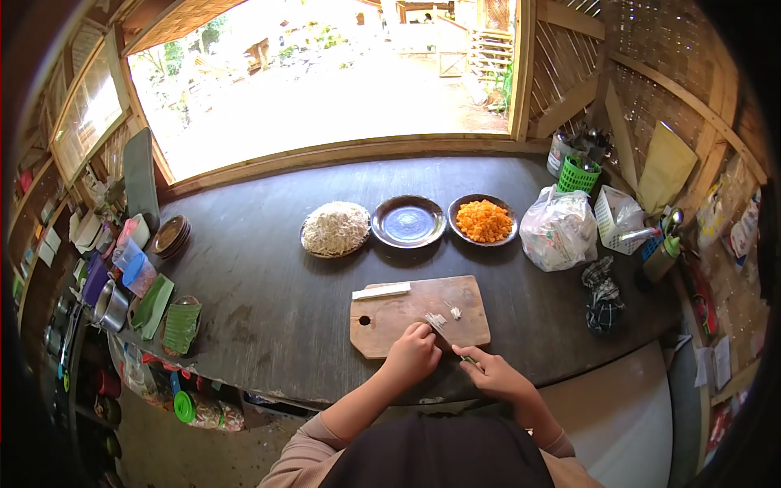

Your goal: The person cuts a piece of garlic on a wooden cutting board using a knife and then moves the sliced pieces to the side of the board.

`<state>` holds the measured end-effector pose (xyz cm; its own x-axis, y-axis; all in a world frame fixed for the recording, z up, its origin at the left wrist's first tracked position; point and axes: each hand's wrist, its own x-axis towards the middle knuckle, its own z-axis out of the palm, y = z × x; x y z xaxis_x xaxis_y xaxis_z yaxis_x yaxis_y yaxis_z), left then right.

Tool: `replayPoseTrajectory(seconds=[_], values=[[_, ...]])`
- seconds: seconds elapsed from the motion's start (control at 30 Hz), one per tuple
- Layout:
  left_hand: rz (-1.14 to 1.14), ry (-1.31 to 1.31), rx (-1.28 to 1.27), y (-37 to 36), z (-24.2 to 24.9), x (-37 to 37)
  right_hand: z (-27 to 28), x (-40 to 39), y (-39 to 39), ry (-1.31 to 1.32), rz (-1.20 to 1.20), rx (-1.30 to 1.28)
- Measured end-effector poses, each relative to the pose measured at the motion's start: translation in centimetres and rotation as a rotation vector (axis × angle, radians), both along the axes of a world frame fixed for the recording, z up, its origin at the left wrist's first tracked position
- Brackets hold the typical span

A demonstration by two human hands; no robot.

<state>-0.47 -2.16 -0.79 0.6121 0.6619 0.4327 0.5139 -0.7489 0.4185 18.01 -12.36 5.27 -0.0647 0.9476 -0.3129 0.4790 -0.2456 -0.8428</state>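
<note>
A wooden cutting board (419, 313) lies near the front edge of the dark table. My right hand (494, 376) grips a knife (443, 332) by its handle, the blade angled over the board. Curled fingers of my left hand (413, 355) press on the board's front part, at the end of some thin white strips (434, 320) beside the blade. A small pile of cut white pieces (455, 311) sits to the right of them. At the board's upper left rests a long white block (382, 290), apart from both hands.
Behind the board stand a plate of pale shreds (335, 228), a dark plate (408, 221) and a bowl of orange diced pieces (484, 221). A white plastic bag (558, 228), dark cloth (602, 293) and bottle (659, 262) are at right. Leaf bundles (181, 325) and stacked dishes (171, 236) occupy the left.
</note>
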Motion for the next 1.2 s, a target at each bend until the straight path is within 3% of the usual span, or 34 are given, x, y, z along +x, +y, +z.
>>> replayPoseTrajectory(seconds=[0.1, 0.17, 0.37, 0.5, 0.57, 0.67, 0.9, 0.97, 1.2], values=[[-0.002, 0.007, -0.005, 0.0, 0.1, 0.0, -1.7, -0.4, 0.5, -0.048, 0.020, 0.146], [-0.001, 0.008, -0.001, 0.0, 0.1, 0.0, -3.2, -0.9, 1.3, -0.028, 0.033, 0.391], [-0.006, 0.002, 0.038, 0.1, -0.3, 0.0, -3.9, -1.0, 2.6, 0.016, 0.058, 0.470], [-0.010, -0.002, 0.038, 0.1, 0.0, -0.1, -2.7, -0.3, 1.5, -0.039, 0.054, 0.386], [-0.010, 0.014, 0.048, 0.2, -0.2, -0.1, -0.2, -0.1, 0.6, -0.026, 0.021, 0.054], [-0.002, 0.024, 0.029, 0.0, 0.1, -0.1, 0.2, 0.5, 0.1, -0.040, 0.021, 0.007], [-0.022, 0.025, 0.037, 0.2, 0.1, -0.1, -1.3, -0.1, 0.6, -0.046, 0.034, 0.101], [-0.018, 0.014, 0.040, 0.2, 0.0, -0.1, -4.1, -0.3, 1.3, -0.048, 0.048, 0.420], [-0.010, -0.008, -0.014, 0.2, 0.0, -0.2, -2.7, -0.3, 2.1, 0.000, 0.063, 0.293]])
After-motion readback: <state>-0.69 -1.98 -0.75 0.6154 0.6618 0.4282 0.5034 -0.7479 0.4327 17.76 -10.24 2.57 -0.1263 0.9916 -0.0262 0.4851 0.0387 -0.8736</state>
